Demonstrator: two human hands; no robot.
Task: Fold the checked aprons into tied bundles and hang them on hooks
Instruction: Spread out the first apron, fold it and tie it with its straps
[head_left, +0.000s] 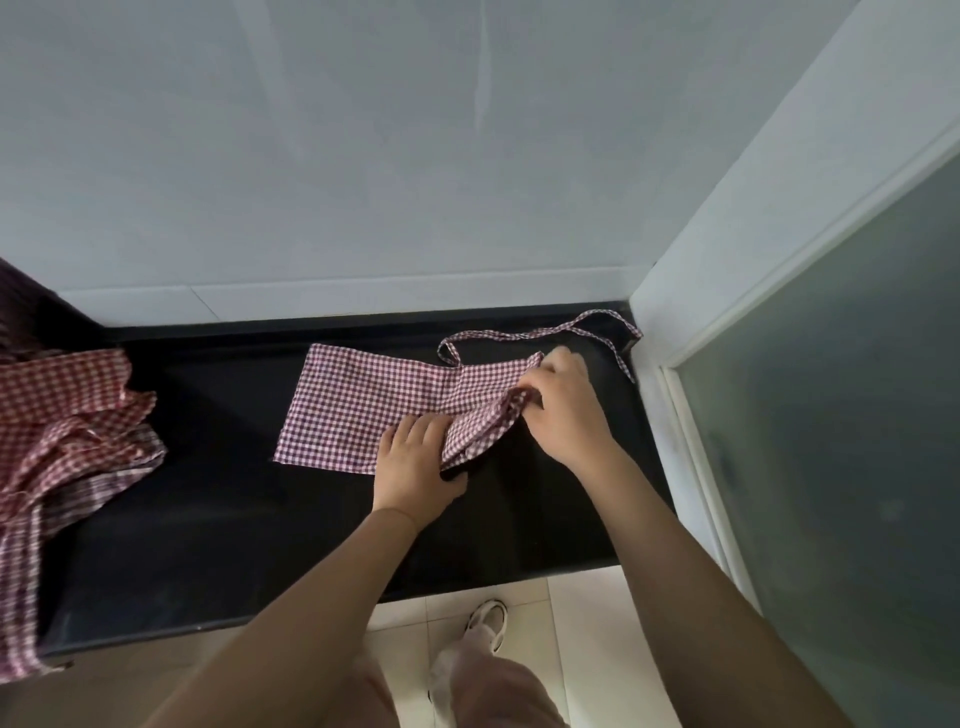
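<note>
Clearly early: the right hand pinches the half-folded checked apron, left hand presses flat; untied, unhung, with a pile of aprons waiting left.

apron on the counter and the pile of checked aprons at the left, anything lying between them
Nothing: in the head view only bare black counter separates the folded apron from the pile of checked aprons.

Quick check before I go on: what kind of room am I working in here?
Probably a home kitchen or utility corner: a glossy black counter against a pale tiled wall, a frosted glass door on the right, and white floor tiles below.
</note>
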